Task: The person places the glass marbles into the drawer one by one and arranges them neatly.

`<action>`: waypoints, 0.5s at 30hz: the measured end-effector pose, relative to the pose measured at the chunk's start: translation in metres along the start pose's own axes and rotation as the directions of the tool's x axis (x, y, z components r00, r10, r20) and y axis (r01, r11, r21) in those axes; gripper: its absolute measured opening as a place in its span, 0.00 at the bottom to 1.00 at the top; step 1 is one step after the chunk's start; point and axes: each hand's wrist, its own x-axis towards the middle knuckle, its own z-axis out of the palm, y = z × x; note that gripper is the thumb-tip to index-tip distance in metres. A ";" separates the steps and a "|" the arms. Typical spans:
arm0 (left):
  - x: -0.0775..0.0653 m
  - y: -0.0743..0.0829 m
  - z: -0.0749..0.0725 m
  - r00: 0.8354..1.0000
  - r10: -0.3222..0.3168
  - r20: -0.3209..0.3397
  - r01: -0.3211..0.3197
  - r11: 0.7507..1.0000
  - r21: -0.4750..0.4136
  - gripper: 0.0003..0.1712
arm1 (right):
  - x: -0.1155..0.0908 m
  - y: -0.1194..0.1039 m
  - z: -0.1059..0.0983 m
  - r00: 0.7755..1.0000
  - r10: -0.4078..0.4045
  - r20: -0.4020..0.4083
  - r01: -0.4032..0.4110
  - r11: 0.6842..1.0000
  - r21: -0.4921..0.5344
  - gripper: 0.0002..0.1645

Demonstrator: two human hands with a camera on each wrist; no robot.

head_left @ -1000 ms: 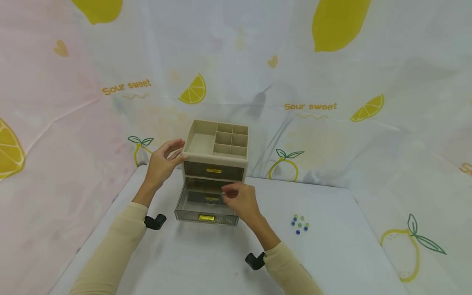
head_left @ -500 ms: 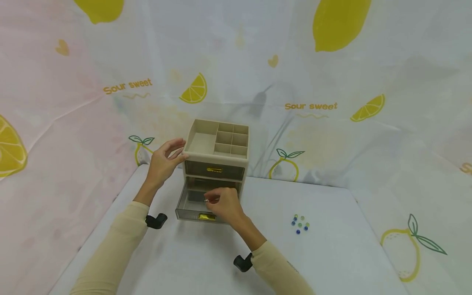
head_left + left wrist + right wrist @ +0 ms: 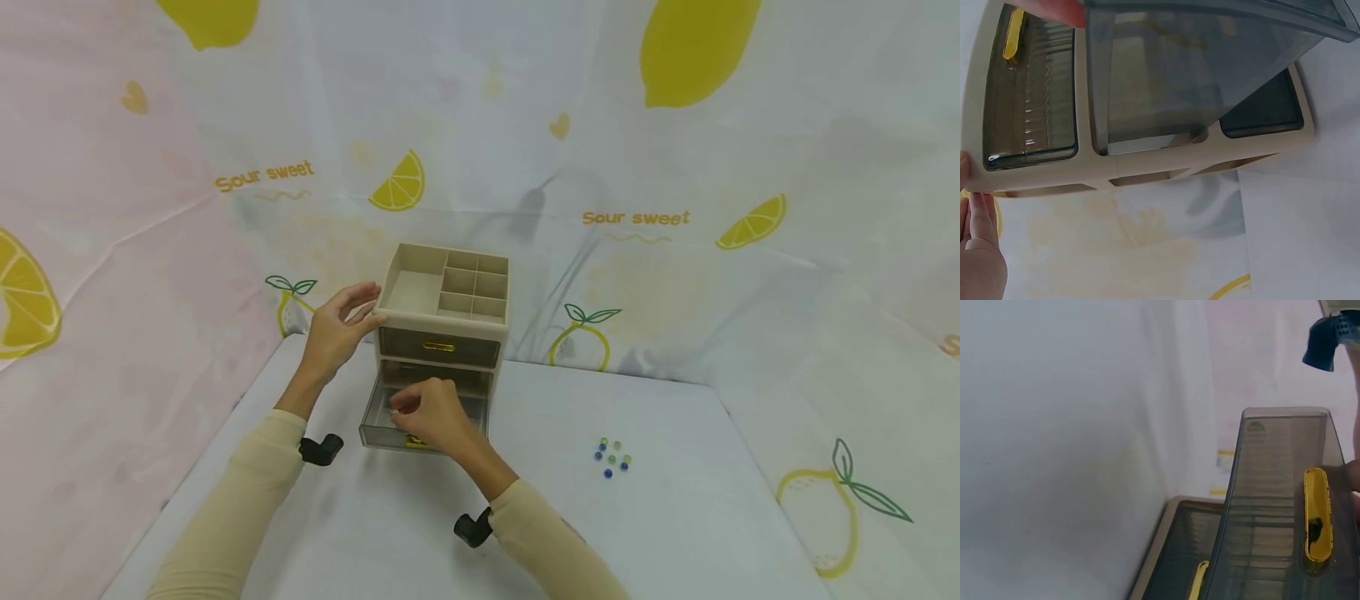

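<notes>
A beige desktop organizer stands at the back of the white table, its middle smoky clear drawer pulled out. My left hand rests against the organizer's upper left side, thumb at the front edge and fingers behind. My right hand is over the open drawer, with thumb and fingers pinching a small pale marble, mostly hidden by the fingertips. In the left wrist view the left hand touches the organizer's end. The drawer's gold handle shows in the right wrist view.
Several blue and green-yellow glass marbles lie on the table right of the organizer. Above the open drawer is a shut top drawer; divided compartments form the organizer's top. A lemon-print cloth hangs behind.
My right hand has moved left across the open drawer, from its right side toward its left, with the small marble at its fingertips. The left hand stays against the organizer.
</notes>
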 end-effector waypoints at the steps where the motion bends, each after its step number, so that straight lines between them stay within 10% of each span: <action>1: 0.000 0.000 0.000 1.000 0.001 0.001 -0.001 1.000 -0.006 0.31 | 0.001 -0.001 0.000 1.000 -0.003 0.005 0.003 1.000 -0.003 0.10; 15: 0.004 -0.017 -0.002 1.000 0.008 -0.002 -0.008 1.000 -0.010 0.31 | 0.014 0.003 0.001 0.986 0.077 0.145 -0.069 0.996 -0.060 0.09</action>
